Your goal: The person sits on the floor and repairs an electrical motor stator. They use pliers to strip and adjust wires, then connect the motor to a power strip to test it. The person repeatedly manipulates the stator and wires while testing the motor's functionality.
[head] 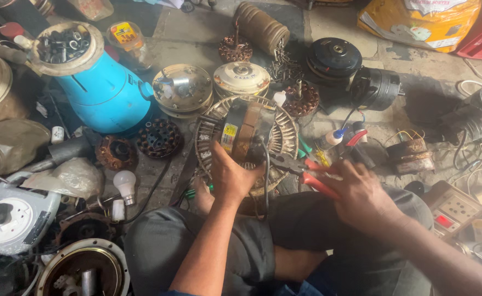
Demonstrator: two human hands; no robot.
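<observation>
My left hand (pixel 230 175) grips the near rim of a round ceiling-fan motor housing (pixel 284 134), tilted up toward me, with a dark capacitor block and a brown winding part (pixel 244 131) in its middle. My right hand (pixel 358 192) holds red-handled pliers (pixel 306 171), whose jaws point left at the housing's lower right edge, close to a black wire (pixel 266 181) hanging from it. Both hands are above my knees in grey trousers (pixel 197 246).
Around me lie a blue jug-shaped body (pixel 106 96) with a tray of bolts on top, two cream fan covers (pixel 241 77), copper stators (pixel 301 98), a black motor (pixel 334 57), a white bulb (pixel 124 183), a glue bottle (pixel 331 138) and a meter box (pixel 452 208).
</observation>
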